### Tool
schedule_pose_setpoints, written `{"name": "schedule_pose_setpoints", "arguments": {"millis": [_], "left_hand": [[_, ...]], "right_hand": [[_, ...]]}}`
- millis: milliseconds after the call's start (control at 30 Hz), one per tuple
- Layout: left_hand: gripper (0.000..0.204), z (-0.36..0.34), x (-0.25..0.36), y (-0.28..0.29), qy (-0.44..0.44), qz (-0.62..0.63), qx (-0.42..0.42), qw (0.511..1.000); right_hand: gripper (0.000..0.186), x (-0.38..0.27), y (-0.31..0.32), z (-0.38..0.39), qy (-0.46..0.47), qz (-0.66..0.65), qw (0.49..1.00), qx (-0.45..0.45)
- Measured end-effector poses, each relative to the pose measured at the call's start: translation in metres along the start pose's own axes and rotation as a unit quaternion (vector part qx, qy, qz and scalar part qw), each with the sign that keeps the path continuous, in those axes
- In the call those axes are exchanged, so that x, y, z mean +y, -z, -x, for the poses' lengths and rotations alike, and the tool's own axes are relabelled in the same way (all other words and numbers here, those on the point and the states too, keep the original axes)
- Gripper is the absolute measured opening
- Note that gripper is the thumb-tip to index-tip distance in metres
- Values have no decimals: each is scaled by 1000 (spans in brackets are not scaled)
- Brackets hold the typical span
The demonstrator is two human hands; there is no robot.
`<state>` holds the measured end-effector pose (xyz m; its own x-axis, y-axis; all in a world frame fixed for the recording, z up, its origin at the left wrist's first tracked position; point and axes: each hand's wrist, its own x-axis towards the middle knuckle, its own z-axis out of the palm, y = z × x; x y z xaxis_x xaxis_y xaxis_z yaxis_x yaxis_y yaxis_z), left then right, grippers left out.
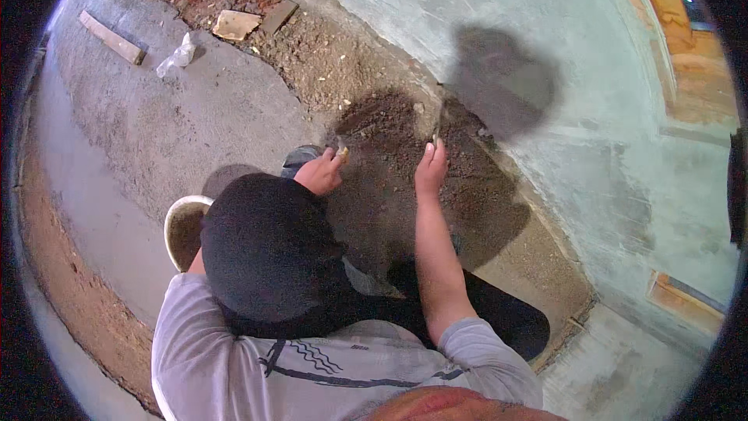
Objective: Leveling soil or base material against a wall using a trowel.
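Note:
I crouch over a strip of dark, loose soil [382, 187] at the foot of a pale green wall. My left hand [321, 173] reaches out past my left knee, its fingers closed around a small object with a yellowish end [343, 153]; its kind cannot be made out. Farther right, my right hand [431, 170] is closed on a slim, pale tool [436, 139] at the soil's edge near the wall. The tool's far end blends into the soil and wall edge, so its shape is unclear. Beside my left knee stands a pale-rimmed bucket [173, 214], partly hidden.
The pale green wall [576, 156] rises on the right, with a wooden frame [678, 70] farther up. Grey concrete [210, 101] lies to the left, bearing a crumpled plastic bag [178, 56] and a wood strip [111, 37]. Broken board pieces [237, 25] rest on the far soil.

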<state>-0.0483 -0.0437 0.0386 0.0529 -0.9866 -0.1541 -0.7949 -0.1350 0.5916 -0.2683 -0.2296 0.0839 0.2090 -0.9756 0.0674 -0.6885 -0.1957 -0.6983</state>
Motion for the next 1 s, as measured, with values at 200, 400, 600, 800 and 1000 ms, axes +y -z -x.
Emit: {"name": "schedule_pose_setpoints", "arguments": {"millis": [200,400,600,800,1000], "left_hand": [[47,-5,9,18,32,103,17,994],[56,-1,6,31,49,130,-15,990],[54,-2,7,31,32,137,17,990],[48,-7,7,32,21,149,4,989],[48,0,0,23,19,137,9,990]], "right_hand": [[43,58,-33,-28,-111,110,985,-73],[40,42,-27,-4,-23,56,998,-4],[34,46,-31,-1,59,137,989,-13],[34,58,-25,-16,10,191,980,-59],[35,28,-10,-35,164,72,983,37]]}}
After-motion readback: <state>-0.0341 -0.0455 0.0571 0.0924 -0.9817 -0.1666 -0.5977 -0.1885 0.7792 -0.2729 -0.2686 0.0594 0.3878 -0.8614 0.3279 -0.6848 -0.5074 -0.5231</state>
